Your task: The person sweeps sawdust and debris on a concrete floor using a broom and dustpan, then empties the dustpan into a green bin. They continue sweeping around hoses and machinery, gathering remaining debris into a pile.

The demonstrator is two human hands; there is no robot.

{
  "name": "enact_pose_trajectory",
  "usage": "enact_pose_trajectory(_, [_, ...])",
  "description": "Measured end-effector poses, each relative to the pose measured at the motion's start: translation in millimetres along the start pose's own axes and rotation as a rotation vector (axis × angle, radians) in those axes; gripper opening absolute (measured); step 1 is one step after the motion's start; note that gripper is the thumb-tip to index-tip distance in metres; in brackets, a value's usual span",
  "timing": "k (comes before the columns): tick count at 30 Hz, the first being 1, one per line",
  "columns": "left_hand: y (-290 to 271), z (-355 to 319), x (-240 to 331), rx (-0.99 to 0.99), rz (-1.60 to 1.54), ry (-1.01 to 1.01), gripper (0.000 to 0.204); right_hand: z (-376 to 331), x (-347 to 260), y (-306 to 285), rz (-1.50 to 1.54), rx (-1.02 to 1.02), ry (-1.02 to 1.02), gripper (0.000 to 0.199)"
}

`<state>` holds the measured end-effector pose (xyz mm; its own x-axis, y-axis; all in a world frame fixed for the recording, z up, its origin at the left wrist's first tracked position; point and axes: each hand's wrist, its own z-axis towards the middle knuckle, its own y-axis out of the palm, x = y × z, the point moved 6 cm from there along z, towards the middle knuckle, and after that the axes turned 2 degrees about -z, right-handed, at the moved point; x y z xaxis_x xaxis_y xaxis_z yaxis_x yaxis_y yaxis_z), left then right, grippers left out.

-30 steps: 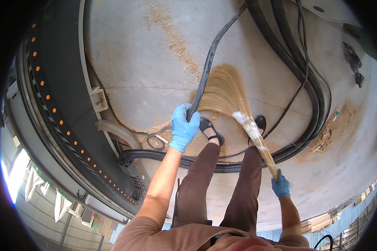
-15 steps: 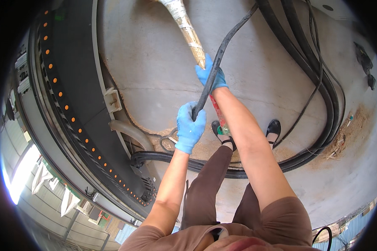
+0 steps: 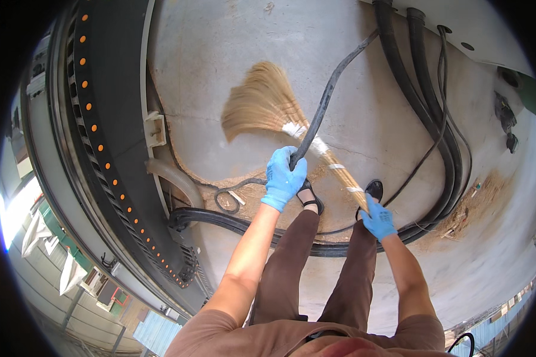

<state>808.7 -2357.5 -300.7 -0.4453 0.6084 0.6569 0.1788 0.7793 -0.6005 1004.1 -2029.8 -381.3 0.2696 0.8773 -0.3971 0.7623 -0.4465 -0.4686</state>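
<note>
My left hand [image 3: 284, 177], gloved in blue, is clenched around a black cable [image 3: 329, 98] within the curve of the thick black hoses [image 3: 458, 166], the landmark for all positions here; the cable slants from my fist toward the far stretch of those hoses. My right hand [image 3: 378, 220], likewise gloved, is wrapped around the handle of a straw-coloured broom [image 3: 289, 116], just inside the near bend of the hoses. The broom lies slantwise inside their curve, its fanned bristles farther from the near bend than the handle; the cable crosses in front of its bound neck, and whether the bristles touch the concrete floor [image 3: 202, 47] I cannot tell. My left shoe [image 3: 311, 199] and right shoe [image 3: 374, 189], both dark, stand inside the same bend. Near the left end of the hoses are a thin cable loop [image 3: 226, 199] and a ribbed grey duct [image 3: 175, 178]; left of that end extends a dark machine panel [image 3: 116, 149] edged with orange dots. Outside the hoses, on their right, lies a patch of tan debris [image 3: 482, 199].
</note>
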Motion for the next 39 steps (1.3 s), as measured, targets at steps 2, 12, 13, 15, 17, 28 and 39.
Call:
enact_pose_trajectory(2, [-1, 0, 2, 0.008, -0.020, 0.029, 0.026, 33, -29, 16, -0.009, -0.014, -0.011, 0.066])
enact_pose_trajectory(12, [-5, 2, -6, 0.043, -0.072, 0.061, 0.025, 256, -265, -37, 0.678, 0.309, -0.118, 0.066])
enact_pose_trajectory(13, [-5, 3, -5, 0.051, -0.090, 0.072, 0.025, 248, -259, -42, 0.719, 0.330, -0.093, 0.066])
enact_pose_trajectory(15, [-8, 4, 3, 0.092, 0.006, 0.160, 0.025, 202, -206, -46, 0.574, 0.210, -0.044, 0.071])
enact_pose_trajectory(17, [-10, 7, 6, 0.083, 0.010, 0.111, 0.023, 152, -148, -54, 0.477, 0.236, -0.010, 0.073])
enact_pose_trajectory(28, [13, 12, -9, -0.036, 0.142, -0.095, 0.023, -235, 51, -64, 0.147, 0.034, 0.321, 0.064])
enact_pose_trajectory(39, [-2, -150, -30, -0.154, 0.051, -0.327, 0.064, -435, 6, -134, 0.509, 0.222, 0.718, 0.068])
